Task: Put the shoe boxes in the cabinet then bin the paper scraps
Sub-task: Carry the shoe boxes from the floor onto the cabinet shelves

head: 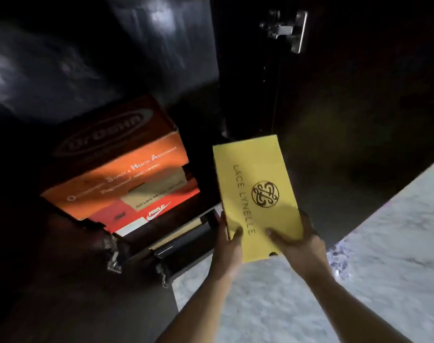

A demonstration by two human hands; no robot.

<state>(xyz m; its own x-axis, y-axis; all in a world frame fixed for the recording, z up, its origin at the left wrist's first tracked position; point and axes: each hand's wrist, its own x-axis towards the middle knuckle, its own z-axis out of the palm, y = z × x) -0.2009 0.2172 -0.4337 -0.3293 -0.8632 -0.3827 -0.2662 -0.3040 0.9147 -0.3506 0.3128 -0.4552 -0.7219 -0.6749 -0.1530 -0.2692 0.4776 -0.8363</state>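
A yellow shoe box (255,184) printed "LACE LYNELLE" is held in the air in front of the dark cabinet (334,95). My left hand (227,246) grips its near left corner and my right hand (297,246) grips its near right corner, thumbs on the lid. To the left, inside the cabinet, an orange shoe box (116,174) lies on top of a red Nike shoe box (146,214), with a black box (183,241) under them. No paper scraps are visible.
A dark cabinet door (136,58) stands open above the stacked boxes, and a metal hinge (287,28) shows at the top. White marble floor (359,280) spreads under my arms. The compartment behind the yellow box is dark.
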